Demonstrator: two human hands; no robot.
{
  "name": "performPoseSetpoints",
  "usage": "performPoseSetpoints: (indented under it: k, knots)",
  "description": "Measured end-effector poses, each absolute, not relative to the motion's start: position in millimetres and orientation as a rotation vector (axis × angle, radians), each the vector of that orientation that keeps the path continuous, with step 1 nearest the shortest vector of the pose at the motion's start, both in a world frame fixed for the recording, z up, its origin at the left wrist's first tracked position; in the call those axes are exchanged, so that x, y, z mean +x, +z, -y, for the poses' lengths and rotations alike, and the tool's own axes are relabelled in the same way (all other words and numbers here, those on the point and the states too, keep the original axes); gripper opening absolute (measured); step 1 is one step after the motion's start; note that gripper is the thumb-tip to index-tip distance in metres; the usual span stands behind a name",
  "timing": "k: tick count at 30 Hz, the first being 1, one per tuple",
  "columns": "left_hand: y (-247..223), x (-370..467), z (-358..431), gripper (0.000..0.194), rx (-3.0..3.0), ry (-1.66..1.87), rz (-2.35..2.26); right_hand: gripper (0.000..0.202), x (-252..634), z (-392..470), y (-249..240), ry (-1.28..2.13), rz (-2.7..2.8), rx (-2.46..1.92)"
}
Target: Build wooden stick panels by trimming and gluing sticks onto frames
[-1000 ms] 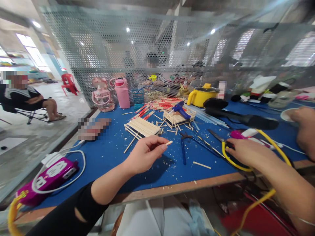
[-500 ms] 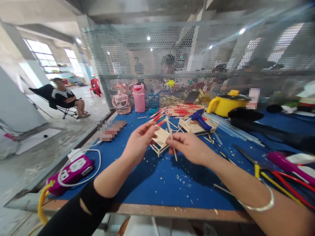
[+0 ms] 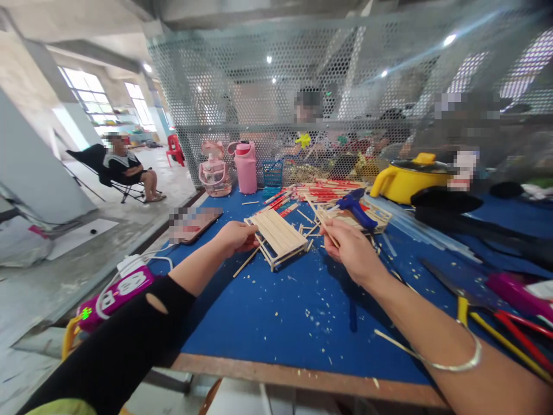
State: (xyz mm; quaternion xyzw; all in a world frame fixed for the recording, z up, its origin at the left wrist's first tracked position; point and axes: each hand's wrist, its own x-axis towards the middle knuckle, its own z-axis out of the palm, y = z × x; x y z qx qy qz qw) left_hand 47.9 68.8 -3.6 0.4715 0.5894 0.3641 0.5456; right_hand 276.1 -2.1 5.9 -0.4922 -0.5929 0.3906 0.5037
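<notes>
A small platform of wooden sticks (image 3: 276,230), with thin legs and rails, sits on the blue table in front of me. My left hand (image 3: 239,236) has its fingers closed on the platform's left edge. Beneath that hand a loose stick (image 3: 245,263) slants down to the table. To the right of the platform, my right hand (image 3: 345,245) pinches a thin wooden stick (image 3: 322,214), which tilts up to the left. Behind the right hand, a blue glue gun (image 3: 356,207) rests on a second stick frame (image 3: 382,219).
Red-marked sticks (image 3: 319,190) lie piled near the mesh screen (image 3: 259,92). Around them stand a pink bottle (image 3: 246,170) and a yellow pot (image 3: 410,181). A purple power strip (image 3: 118,291) is at left, pliers (image 3: 462,305) at right. A person (image 3: 125,167) sits beyond the table.
My left hand has moved down and left onto the platform's edge. My right hand has shifted right with the stick, away from the platform. The view has turned slightly.
</notes>
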Motion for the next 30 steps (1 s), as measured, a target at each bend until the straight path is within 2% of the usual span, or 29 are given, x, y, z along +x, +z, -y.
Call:
performPoseSetpoints:
  k: [7,12,16,22,30]
  knots:
    - [17.0,66.3,-47.4,0.006,1.245,1.056,-1.161,0.016,277.6,8.1,16.9,0.744,1.485,-1.065]
    - [8.5,72.9,-31.6,0.022,1.597,1.155,-0.918,0.015,265.7,20.5,17.2,0.792,1.458,-0.947]
    - [1.8,70.7,-27.6,0.029,1.979,1.193,-0.896,0.012,249.4,31.3,9.5,0.577,1.613,-1.039]
    - [-0.4,72.4,-27.8,0.03,1.889,1.156,-0.84,0.015,238.6,33.7,1.1,0.271,1.812,-1.212]
    - [-0.7,75.2,-17.9,0.031,1.78,1.177,-0.792,0.012,238.6,31.6,-9.8,0.307,1.848,-1.293]
